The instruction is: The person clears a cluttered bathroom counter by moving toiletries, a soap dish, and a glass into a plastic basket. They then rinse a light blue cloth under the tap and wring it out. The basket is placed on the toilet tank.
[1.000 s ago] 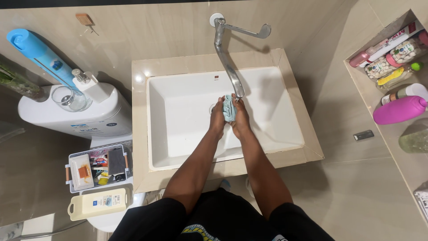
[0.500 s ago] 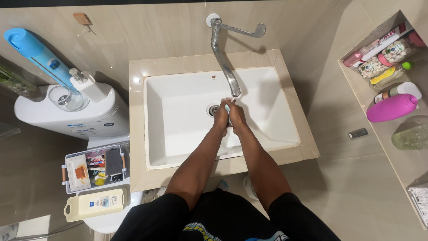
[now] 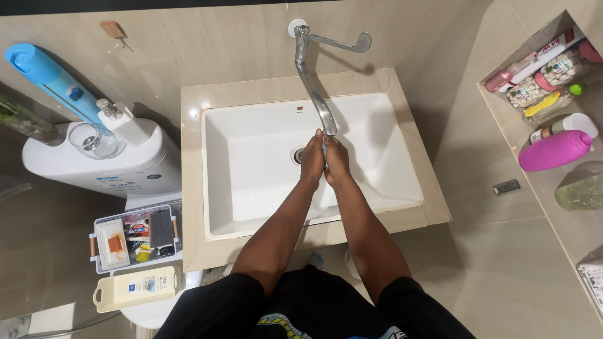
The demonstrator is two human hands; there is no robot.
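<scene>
Under the tap point(image 3: 317, 94), over the white sink point(image 3: 251, 157), your left hand point(image 3: 312, 161) & right hand point(image 3: 337, 163) grip shut, pressing a pale blue cloth point(image 3: 324, 150) betw. palms.

A white toilet cistern point(image 3: 107, 166) stood left of the basin, bearing a clear glass point(image 3: 94, 140), a white pump dispenser point(image 3: 125, 122) and a blue bottle point(image 3: 47, 78). Below it sat a small grey basket point(image 3: 135, 235) of oddments and a cream tray point(image 3: 135, 287). At right, a wall niche point(image 3: 502, 103) held a magenta bottle point(image 3: 553, 152) among other toiletries
</scene>
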